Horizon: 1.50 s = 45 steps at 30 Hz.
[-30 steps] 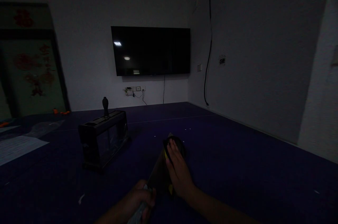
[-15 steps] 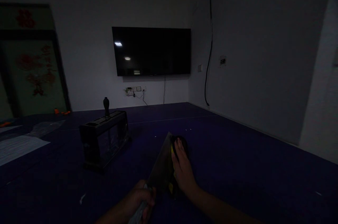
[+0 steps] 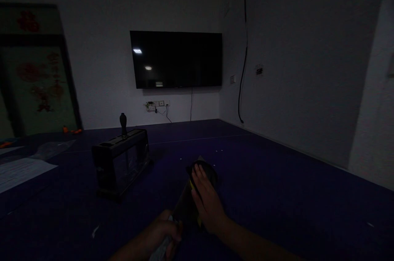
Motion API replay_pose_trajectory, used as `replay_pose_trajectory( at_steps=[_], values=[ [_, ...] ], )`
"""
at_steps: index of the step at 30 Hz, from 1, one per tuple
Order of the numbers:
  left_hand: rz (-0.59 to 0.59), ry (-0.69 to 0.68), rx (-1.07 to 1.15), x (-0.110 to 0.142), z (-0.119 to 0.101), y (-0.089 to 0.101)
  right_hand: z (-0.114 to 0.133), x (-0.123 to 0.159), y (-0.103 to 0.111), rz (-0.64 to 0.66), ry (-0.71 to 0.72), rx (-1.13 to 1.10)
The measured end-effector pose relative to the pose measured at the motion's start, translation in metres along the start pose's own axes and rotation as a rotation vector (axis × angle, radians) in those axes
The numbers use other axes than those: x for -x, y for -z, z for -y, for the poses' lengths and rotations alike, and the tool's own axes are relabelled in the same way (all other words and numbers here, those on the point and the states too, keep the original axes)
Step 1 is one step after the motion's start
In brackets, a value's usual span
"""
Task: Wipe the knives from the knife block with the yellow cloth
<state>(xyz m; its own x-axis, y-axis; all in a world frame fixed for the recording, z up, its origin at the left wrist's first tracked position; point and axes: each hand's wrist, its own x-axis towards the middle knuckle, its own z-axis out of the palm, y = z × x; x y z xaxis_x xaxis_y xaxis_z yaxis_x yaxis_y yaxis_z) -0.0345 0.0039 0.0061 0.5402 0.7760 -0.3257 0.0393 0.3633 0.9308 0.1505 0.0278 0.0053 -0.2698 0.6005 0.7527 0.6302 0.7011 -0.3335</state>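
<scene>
In my left hand [image 3: 163, 230], at the bottom middle of the head view, is the pale grey handle [image 3: 160, 249] of what looks like a wide-bladed knife. Its dull blade [image 3: 182, 205] points away from me, low over the dark blue surface. My right hand [image 3: 207, 201] lies across the blade with fingers extended, pressed on a soft-looking black and yellow thing [image 3: 212, 174]. That thing covers much of the blade; only the tip [image 3: 200, 157] shows beyond it. Dim light hides its exact kind.
A black frame-like stand [image 3: 120, 162] with clear sides and an upright black knob [image 3: 123, 124] is to the left. Paper sheets [image 3: 24, 172] and clear plastic [image 3: 52, 149] lie farther left. A television [image 3: 177, 60] hangs on the far wall; a black cable [image 3: 241, 92] dangles at right.
My right hand and the black and yellow thing have shifted left, over the blade, covering more of it. My left hand stays nearly still on the handle.
</scene>
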Motion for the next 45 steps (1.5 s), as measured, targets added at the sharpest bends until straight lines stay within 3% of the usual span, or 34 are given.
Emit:
replay_pose_trajectory(
  at_steps=[9, 20, 38, 45],
  values=[
    [0.067, 0.0, -0.058, 0.001, -0.002, 0.0, -0.002, -0.001, -0.004, -0.098, -0.058, -0.063],
    [0.103, -0.034, -0.035, 0.003, -0.003, 0.0, -0.011, -0.004, -0.008, -0.205, -0.276, -0.107],
    [0.045, -0.033, 0.036, 0.01, -0.003, 0.0, -0.005, -0.001, -0.002, -0.121, -0.07, 0.059],
    [0.088, -0.027, -0.036, 0.009, -0.006, -0.004, -0.001, 0.0, -0.002, -0.105, -0.021, 0.078]
  ],
)
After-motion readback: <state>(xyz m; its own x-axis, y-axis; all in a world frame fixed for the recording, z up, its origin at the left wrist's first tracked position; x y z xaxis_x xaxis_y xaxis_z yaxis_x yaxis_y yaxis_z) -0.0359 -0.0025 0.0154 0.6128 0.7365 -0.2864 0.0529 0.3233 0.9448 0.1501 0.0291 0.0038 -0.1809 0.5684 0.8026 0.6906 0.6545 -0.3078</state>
